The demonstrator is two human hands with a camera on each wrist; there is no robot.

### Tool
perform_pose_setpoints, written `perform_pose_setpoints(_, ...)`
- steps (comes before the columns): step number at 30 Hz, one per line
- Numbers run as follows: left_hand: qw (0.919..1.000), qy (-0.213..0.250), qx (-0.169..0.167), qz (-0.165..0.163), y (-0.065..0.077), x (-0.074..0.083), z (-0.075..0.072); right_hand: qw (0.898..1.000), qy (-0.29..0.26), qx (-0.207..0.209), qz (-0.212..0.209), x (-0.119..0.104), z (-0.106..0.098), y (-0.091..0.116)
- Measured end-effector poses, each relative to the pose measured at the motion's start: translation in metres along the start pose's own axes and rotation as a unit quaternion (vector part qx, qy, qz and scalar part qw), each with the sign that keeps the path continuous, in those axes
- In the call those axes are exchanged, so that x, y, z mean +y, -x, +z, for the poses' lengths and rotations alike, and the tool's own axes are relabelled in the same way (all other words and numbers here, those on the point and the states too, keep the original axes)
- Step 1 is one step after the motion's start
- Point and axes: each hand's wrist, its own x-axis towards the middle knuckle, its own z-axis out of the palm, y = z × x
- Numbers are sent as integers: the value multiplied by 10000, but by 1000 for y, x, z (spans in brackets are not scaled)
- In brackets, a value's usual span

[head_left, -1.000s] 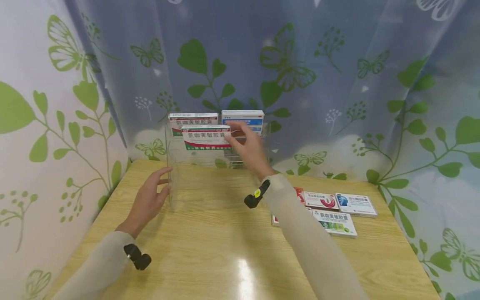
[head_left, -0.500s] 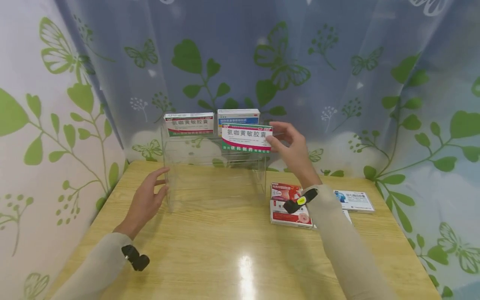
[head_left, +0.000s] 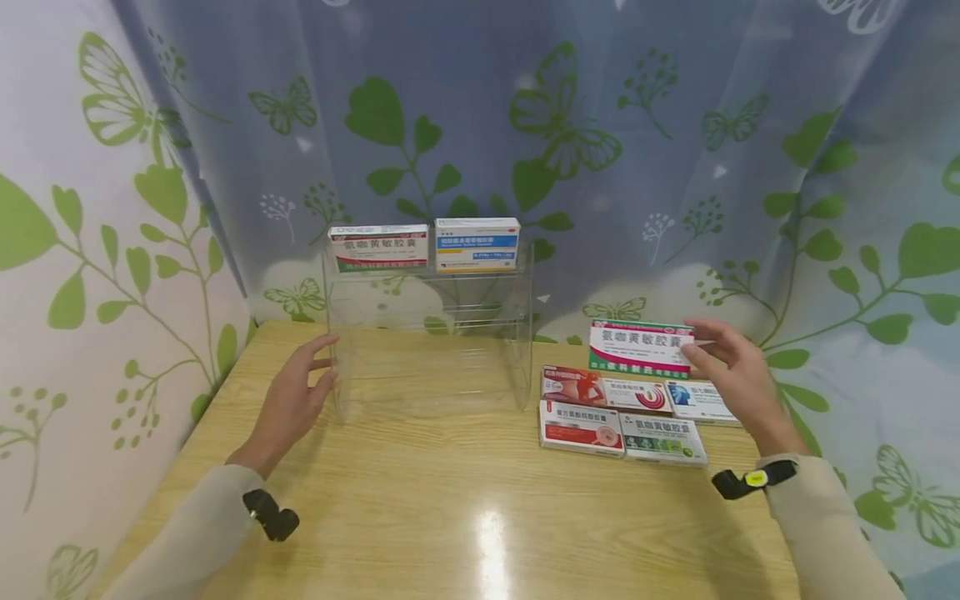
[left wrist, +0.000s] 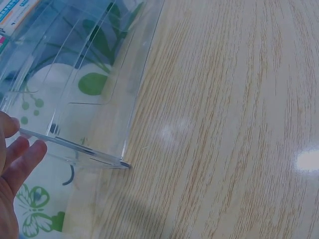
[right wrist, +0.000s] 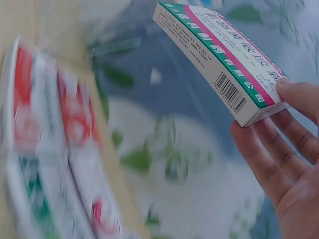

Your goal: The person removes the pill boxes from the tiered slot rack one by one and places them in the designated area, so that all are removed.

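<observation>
My right hand (head_left: pixel 735 383) pinches a white, green and magenta medicine box (head_left: pixel 640 348) by its right end, thumb in front. The box is upright above the other boxes on the table; the right wrist view shows its barcode side. My left hand (head_left: pixel 294 402) touches the left side of a clear acrylic display rack (head_left: pixel 431 277) with its fingertips (left wrist: pixel 34 152). On the rack's top tier stand a similar red-and-green medicine box (head_left: pixel 379 248) and a blue, white and yellow medicine box (head_left: pixel 477 246), side by side.
Several medicine boxes lie flat on the wooden table (head_left: pixel 405 500) at right, among them a red-and-white box (head_left: pixel 581 427), a green-and-white box (head_left: pixel 662 438) and a blue-headed box (head_left: pixel 701 400). A patterned curtain (head_left: pixel 637 100) hangs behind and beside the table.
My right hand has carried the green-and-magenta medicine box rightward and down, from in front of the rack to above the boxes on the table. The left hand stays at the rack.
</observation>
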Motion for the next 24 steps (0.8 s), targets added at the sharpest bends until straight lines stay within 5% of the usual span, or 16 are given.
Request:
perform_pose_setpoints(11, 10000, -21, -31, 6, -1, -1, 0, 9905, 983, 16, 961, 90, -78, 73)
perform_pose_setpoints(17, 10000, -44, -32, -5, -2, 0, -1, 9823, 1174, -145, 1450, 130, -100, 95)
perform_pose_setpoints(24, 10000, -30, -31, 32, -1, -1, 0, 9773, 1185, -204, 1746, 152, -114, 105)
